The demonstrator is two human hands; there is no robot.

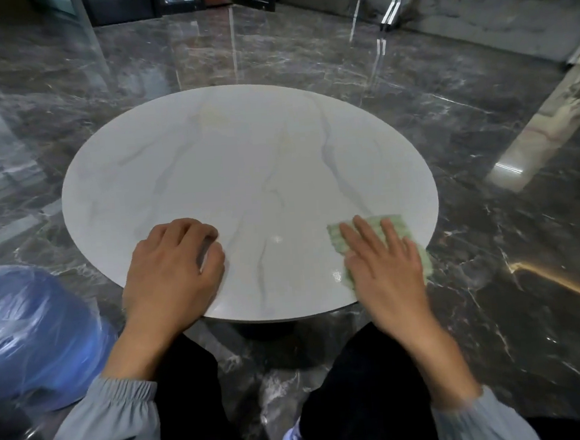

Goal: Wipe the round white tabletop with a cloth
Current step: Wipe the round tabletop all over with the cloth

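Wipe at tabletop [236, 161] near-right edge.
Right hand [384, 268] spread flat on cloth [402, 225]; left hand [172, 269] loosely curled, empty, bracing. Best: even pressure, overlapping strokes.

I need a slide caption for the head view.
Right hand presses a green cloth on the round white tabletop; left hand rests on it.

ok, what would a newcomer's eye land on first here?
The round white tabletop, grey-veined, fills the centre against a glossy dark marble floor. At its near right edge the right hand presses a pale green cloth flat, and the left hand rests on the near left edge. A blue plastic-wrapped bundle shows at the left of the view.
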